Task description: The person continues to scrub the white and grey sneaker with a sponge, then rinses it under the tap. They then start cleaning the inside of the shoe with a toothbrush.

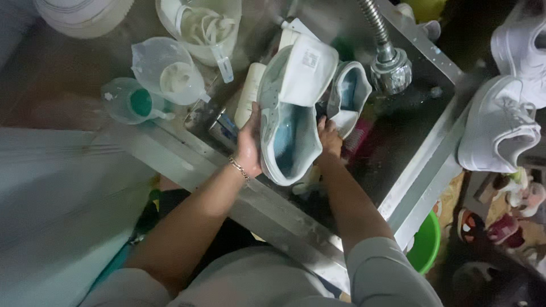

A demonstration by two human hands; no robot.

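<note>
Pale blue-white sneaker (290, 122), tongue flipped up, over steel sink (424, 165); left hand (249, 145) and right hand (330, 139) fingers wrapped around its sides.

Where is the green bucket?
In the head view, the green bucket sits low on the right, on the floor below the metal sink's outer corner, beside the person's right sleeve and beneath the white sneaker.

A home wash area or small shoe-cleaning spot: a steel sink (421, 165) with a flexible tap (389, 62) at one o'clock, white sneakers (500, 125) drying at three, plastic jugs (170, 68) at eleven.
</note>
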